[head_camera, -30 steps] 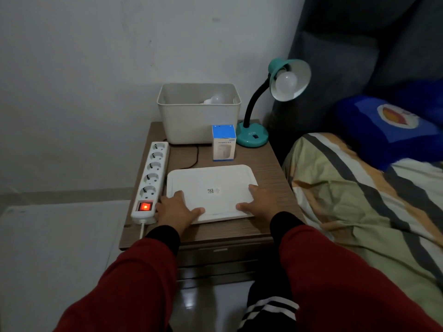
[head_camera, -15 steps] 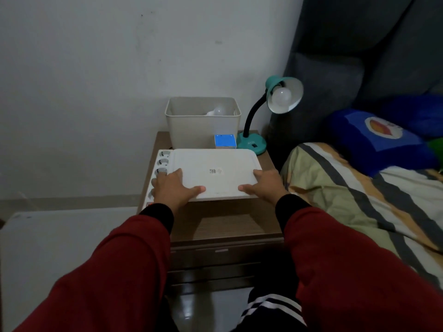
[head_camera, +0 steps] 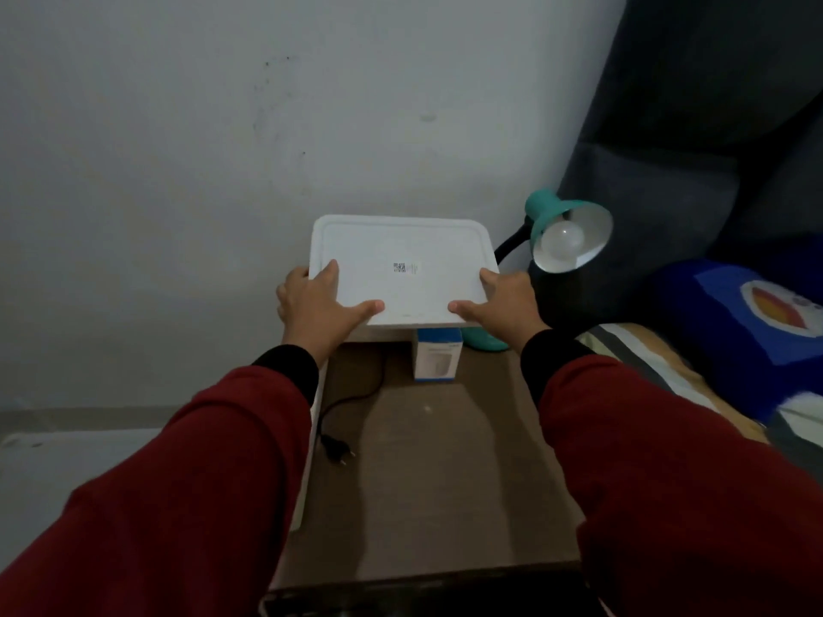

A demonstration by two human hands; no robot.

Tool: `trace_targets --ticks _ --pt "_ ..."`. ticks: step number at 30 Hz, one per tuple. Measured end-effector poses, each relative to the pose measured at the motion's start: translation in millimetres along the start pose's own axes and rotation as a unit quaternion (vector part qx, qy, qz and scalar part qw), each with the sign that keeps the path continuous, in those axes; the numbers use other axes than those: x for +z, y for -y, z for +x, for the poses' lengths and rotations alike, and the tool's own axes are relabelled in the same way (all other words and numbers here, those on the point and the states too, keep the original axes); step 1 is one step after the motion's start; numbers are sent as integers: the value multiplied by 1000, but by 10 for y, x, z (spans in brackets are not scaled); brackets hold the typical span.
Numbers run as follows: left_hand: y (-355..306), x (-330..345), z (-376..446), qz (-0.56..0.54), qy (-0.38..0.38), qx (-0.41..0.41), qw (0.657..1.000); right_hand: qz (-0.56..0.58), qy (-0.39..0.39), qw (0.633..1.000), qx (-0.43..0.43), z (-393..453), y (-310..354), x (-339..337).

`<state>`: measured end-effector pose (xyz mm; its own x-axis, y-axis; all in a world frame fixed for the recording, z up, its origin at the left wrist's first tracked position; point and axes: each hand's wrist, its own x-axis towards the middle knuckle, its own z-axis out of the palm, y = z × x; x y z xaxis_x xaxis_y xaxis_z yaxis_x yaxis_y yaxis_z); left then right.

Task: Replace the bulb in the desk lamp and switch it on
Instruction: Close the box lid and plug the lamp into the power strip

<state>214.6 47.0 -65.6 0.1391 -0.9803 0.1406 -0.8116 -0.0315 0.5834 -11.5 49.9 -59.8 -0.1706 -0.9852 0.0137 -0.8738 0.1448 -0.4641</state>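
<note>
A white flat lid (head_camera: pixel 403 260) is held level over the white bin at the back of the nightstand, hiding the bin and what is in it. My left hand (head_camera: pixel 318 307) grips its near left corner and my right hand (head_camera: pixel 503 300) its near right corner. To the right stands the teal desk lamp (head_camera: pixel 568 231) with a white bulb (head_camera: pixel 564 238) in its shade, unlit. Its black plug (head_camera: pixel 338 454) lies loose on the nightstand. A small blue and white bulb box (head_camera: pixel 436 360) stands upright under the lid's near edge.
The brown nightstand (head_camera: pixel 445 474) stands against a white wall. A white power strip (head_camera: pixel 311 443) runs along its left edge, mostly hidden by my left sleeve. A bed with a striped cover (head_camera: pixel 668 371) and a blue pillow (head_camera: pixel 752 331) lies on the right.
Both hands lifted the lid off the front of the nightstand and carried it back over the bin. The camera has moved closer and lower.
</note>
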Motion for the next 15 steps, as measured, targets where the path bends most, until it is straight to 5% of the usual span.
trace_targets --ticks 15 --pt "93 292 1008 17 27 -30 999 -6 16 1000 -20 1074 152 236"
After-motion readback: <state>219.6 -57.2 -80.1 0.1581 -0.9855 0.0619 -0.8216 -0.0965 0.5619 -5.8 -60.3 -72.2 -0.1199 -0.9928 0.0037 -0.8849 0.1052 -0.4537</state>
